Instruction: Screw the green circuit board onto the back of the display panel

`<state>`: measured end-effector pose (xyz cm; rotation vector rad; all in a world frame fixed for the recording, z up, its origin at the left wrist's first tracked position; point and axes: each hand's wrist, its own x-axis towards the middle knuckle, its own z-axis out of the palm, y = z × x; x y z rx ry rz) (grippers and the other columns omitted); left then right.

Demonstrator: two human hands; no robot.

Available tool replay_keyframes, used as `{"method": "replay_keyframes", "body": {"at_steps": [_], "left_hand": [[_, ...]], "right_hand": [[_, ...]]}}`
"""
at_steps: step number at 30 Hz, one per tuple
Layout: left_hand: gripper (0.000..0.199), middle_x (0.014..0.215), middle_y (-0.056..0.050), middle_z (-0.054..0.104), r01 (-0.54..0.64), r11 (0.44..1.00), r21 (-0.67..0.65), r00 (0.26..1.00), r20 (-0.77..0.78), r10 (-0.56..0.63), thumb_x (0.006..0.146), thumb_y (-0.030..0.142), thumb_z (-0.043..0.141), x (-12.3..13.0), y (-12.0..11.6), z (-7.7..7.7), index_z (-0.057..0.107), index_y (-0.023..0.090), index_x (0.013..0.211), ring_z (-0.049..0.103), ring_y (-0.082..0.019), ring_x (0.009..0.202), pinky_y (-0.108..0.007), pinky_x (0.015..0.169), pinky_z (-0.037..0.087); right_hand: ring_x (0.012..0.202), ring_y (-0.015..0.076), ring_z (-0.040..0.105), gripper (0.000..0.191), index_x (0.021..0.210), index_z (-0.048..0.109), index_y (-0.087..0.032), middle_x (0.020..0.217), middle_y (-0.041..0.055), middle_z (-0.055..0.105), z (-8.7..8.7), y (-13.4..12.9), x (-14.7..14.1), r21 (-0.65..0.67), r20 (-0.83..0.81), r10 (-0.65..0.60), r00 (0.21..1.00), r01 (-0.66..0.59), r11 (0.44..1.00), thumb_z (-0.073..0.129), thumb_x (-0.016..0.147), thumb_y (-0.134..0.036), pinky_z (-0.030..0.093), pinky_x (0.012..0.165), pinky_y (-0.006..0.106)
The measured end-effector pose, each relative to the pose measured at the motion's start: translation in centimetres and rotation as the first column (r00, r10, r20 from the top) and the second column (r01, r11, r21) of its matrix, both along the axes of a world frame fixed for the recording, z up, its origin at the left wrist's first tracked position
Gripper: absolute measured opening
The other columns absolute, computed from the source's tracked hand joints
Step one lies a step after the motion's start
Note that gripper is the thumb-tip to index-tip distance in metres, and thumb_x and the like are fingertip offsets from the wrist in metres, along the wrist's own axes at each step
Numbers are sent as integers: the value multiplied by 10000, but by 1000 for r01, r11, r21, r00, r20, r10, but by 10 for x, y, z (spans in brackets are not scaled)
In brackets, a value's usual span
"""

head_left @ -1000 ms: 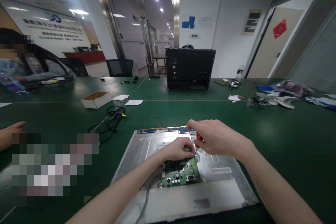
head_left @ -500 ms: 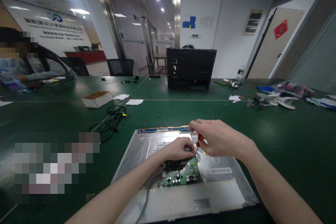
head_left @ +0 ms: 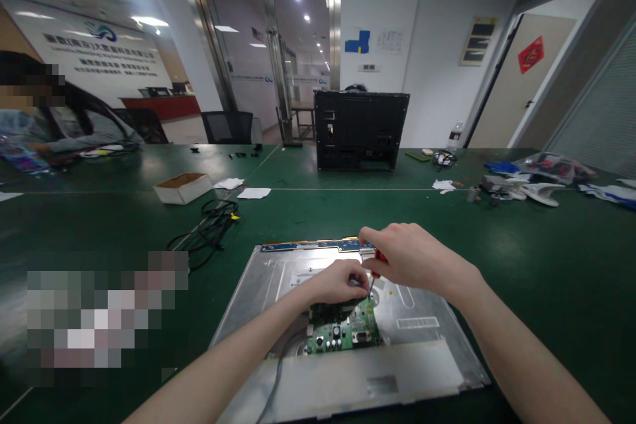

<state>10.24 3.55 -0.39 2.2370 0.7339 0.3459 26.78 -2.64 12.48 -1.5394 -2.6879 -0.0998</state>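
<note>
A silver metal panel [head_left: 422,305] lies flat on the green table, with a green circuit board [head_left: 342,334] on it and a blue strip board [head_left: 308,247] along its far edge. My right hand [head_left: 410,255] is closed round a red and black screwdriver [head_left: 379,262], whose shaft slants down to the circuit board's upper right corner. Beside the tip, my left hand [head_left: 342,281] has its fingers curled together at the board's far edge; what they hold, if anything, is hidden. A grey cable [head_left: 279,374] runs from the board toward me.
Black cables [head_left: 211,225] and an open white box [head_left: 183,188] lie to the left. A black monitor housing [head_left: 362,131] stands at the back. Gloves and plastic bags [head_left: 556,167] are at the far right. A person [head_left: 74,122] sits at the far left.
The fingers of my right hand have shifted round the screwdriver's handle, and the hand has risen slightly at its knuckles. My left hand stays where it was.
</note>
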Motion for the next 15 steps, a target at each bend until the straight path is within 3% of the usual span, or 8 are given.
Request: {"method": "replay_keyframes", "body": {"at_steps": [8,15], "left_hand": [[70,806,-2,664,-14,1000,15,1000,17,13,712,126,646,-1,1,-2,683,160,760,594,-166,783,-233,733,435],[76,769,9,655,-5,1000,7,1000,22,4,712,101,638,0,1,-2,682,154,744,593,-153,754,-216,702,429]], "right_hand": [[765,196,618,283,1081,526,-219,955,43,651,1,-5,4,-54,-66,95,993,-99,994,554,800,-236,325,561,281],[754,188,611,242,1069,506,-208,953,43,656,-1,-4,3,-55,-101,127,987,-132,990,510,826,-212,316,558,276]]}}
